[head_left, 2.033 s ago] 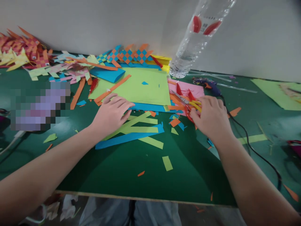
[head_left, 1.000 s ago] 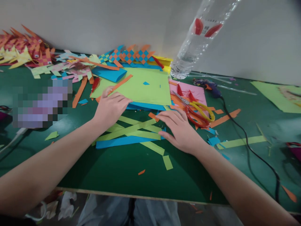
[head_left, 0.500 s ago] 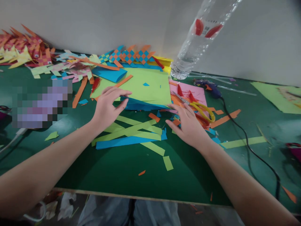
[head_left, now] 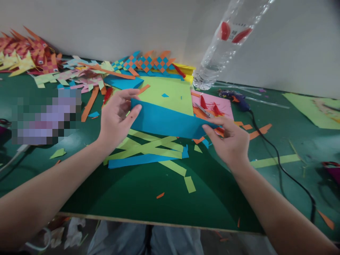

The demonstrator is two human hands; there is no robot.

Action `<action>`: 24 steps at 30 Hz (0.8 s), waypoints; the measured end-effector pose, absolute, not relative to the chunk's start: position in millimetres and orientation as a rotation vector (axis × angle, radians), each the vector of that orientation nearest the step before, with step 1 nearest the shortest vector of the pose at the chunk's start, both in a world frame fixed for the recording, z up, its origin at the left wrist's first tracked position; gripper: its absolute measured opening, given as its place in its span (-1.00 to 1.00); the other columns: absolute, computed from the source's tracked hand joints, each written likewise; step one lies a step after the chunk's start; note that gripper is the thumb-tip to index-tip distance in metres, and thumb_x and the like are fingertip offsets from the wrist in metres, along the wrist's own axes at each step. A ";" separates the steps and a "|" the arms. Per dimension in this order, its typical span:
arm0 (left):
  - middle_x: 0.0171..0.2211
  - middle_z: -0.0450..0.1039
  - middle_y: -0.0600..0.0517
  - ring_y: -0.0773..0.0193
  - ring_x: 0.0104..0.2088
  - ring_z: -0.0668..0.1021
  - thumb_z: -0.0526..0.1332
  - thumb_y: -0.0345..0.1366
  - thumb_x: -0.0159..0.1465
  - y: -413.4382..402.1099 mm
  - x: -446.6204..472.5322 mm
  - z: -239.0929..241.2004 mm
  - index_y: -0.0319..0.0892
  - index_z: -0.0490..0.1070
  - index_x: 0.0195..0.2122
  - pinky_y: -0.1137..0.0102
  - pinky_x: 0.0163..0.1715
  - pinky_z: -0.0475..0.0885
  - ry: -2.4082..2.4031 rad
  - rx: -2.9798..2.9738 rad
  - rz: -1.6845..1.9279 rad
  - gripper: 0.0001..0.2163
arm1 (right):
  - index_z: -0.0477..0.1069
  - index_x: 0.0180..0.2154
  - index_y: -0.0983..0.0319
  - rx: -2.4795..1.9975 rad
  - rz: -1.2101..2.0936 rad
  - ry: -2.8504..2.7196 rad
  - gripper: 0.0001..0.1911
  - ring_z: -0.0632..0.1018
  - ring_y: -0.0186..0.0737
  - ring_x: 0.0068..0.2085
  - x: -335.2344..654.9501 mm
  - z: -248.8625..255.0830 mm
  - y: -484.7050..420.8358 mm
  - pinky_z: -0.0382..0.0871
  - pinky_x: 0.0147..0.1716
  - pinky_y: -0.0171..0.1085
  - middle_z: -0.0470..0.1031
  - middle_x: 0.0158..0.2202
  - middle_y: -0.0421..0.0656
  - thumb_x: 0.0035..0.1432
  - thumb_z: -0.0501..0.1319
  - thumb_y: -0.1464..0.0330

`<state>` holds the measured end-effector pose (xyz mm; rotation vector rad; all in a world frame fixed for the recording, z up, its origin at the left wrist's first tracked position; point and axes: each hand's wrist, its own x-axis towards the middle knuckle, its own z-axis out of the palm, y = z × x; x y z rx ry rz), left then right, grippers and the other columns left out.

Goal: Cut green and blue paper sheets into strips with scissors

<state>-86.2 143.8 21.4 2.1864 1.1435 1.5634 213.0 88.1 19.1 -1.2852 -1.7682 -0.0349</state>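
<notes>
A wide strip of blue paper (head_left: 166, 120) is stretched between my hands, lifted above the table. My left hand (head_left: 118, 111) pinches its left end between thumb and fingers. At the other end my right hand (head_left: 230, 138) closes on the right corner. Behind the strip lies a sheet of light green paper (head_left: 170, 88), partly covered by it. Below it are several narrow green paper strips (head_left: 148, 147) and a blue paper strip (head_left: 138, 161). Scissors (head_left: 203, 109) lie near my right hand, which hides their yellow handles.
A clear water bottle (head_left: 220, 49) stands at the back right. Nearby are a glue gun (head_left: 239, 99) with its black cord and a pink sheet (head_left: 225, 104). Woven paper fish (head_left: 146, 63) and paper scraps (head_left: 87, 76) line the wall. A pixelated object (head_left: 47, 120) is at left.
The blue paper has been raised and turned, so its broad face shows. My right hand has moved right and closed on its end; my left hand has shifted slightly left.
</notes>
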 end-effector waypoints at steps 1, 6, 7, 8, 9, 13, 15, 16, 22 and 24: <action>-0.03 0.48 -0.07 0.15 -0.01 0.58 0.14 -0.22 0.46 143.9 -86.5 21.2 -0.04 0.32 0.13 0.28 -0.15 0.60 1.149 2.174 1.547 -0.76 | 0.54 -0.21 0.08 -1.317 -0.002 -1.714 -0.90 0.60 -0.18 -0.37 213.3 19.6 87.6 0.53 -0.35 -0.15 0.60 -0.38 -0.22 0.21 0.34 0.27; 0.09 0.39 -0.13 0.16 -0.01 0.58 0.10 -0.21 0.47 147.4 -90.2 16.0 0.01 0.15 0.23 0.21 -0.06 0.59 1.190 2.270 1.408 -0.67 | 0.53 -0.14 0.13 -1.432 0.179 -1.591 -0.78 0.22 -0.38 -0.67 214.9 25.0 88.9 0.14 -0.72 -0.30 0.22 -0.66 -0.40 0.16 0.37 0.24; 0.12 0.37 -0.15 0.14 0.01 0.57 0.12 -0.22 0.46 147.5 -90.5 15.8 0.00 0.15 0.24 0.17 -0.02 0.57 1.204 2.330 1.400 -0.65 | 0.53 -0.14 0.14 -1.443 0.184 -1.583 -0.78 0.19 -0.39 -0.68 214.9 26.0 89.4 0.12 -0.72 -0.31 0.16 -0.68 -0.41 0.16 0.37 0.25; 0.13 0.36 -0.16 0.10 0.04 0.56 0.14 -0.22 0.45 147.1 -90.4 16.1 -0.01 0.16 0.23 0.12 0.03 0.55 1.214 2.409 1.392 -0.64 | 0.53 -0.14 0.14 -1.457 0.173 -1.574 -0.78 0.17 -0.39 -0.68 214.8 26.6 89.7 0.12 -0.72 -0.31 0.12 -0.68 -0.42 0.16 0.37 0.26; 0.14 0.36 -0.17 0.05 0.09 0.53 0.16 -0.23 0.43 146.1 -89.7 16.8 -0.02 0.18 0.23 0.06 0.08 0.52 1.217 2.501 1.380 -0.64 | 0.54 -0.14 0.14 -1.467 0.150 -1.566 -0.78 0.18 -0.39 -0.68 214.4 26.7 89.7 0.13 -0.72 -0.31 0.10 -0.68 -0.42 0.16 0.38 0.26; 0.17 0.39 -0.18 -0.12 0.23 0.43 0.24 -0.24 0.38 137.6 -83.4 20.3 -0.06 0.19 0.25 -0.11 0.22 0.35 1.098 2.891 1.290 -0.56 | 0.55 -0.20 0.10 -1.391 0.037 -1.553 -0.83 0.43 -0.32 -0.60 211.1 22.7 86.4 0.35 -0.63 -0.28 0.41 -0.59 -0.32 0.16 0.39 0.22; 0.21 0.38 -0.16 -0.11 0.28 0.40 0.28 -0.26 0.36 132.9 -80.3 20.8 -0.05 0.15 0.29 -0.15 0.30 0.23 1.026 3.021 1.222 -0.49 | 0.56 -0.22 0.08 -1.329 -0.044 -1.572 -0.87 0.60 -0.21 -0.44 208.6 19.7 82.7 0.53 -0.46 -0.20 0.60 -0.41 -0.22 0.18 0.38 0.23; 0.24 0.37 -0.15 -0.10 0.30 0.38 0.29 -0.27 0.35 131.1 -79.2 20.8 -0.04 0.13 0.31 -0.15 0.34 0.16 0.994 3.062 1.182 -0.46 | 0.57 -0.22 0.07 -1.303 -0.090 -1.589 -0.89 0.65 -0.15 -0.34 207.3 18.5 80.5 0.59 -0.35 -0.14 0.64 -0.33 -0.20 0.19 0.37 0.24; 0.33 0.29 -0.12 -0.03 0.35 0.33 0.34 -0.25 0.34 126.7 -77.7 19.6 0.01 0.01 0.39 -0.12 0.43 -0.02 0.860 3.194 1.082 -0.32 | 0.59 -0.20 -0.05 -1.147 -0.272 -1.781 -0.85 0.68 0.02 -0.10 200.1 18.5 67.4 0.62 -0.16 0.02 0.67 -0.34 -0.25 0.19 0.38 0.34; 0.32 0.32 -0.10 0.02 0.35 0.35 0.31 -0.28 0.36 125.6 -77.1 19.0 0.02 0.01 0.40 -0.10 0.44 -0.04 0.826 3.228 1.112 -0.34 | 0.59 -0.18 -0.07 -1.085 -0.272 -1.846 -0.80 0.69 0.01 -0.12 197.5 20.4 64.5 0.63 -0.17 0.02 0.67 -0.37 -0.27 0.18 0.38 0.36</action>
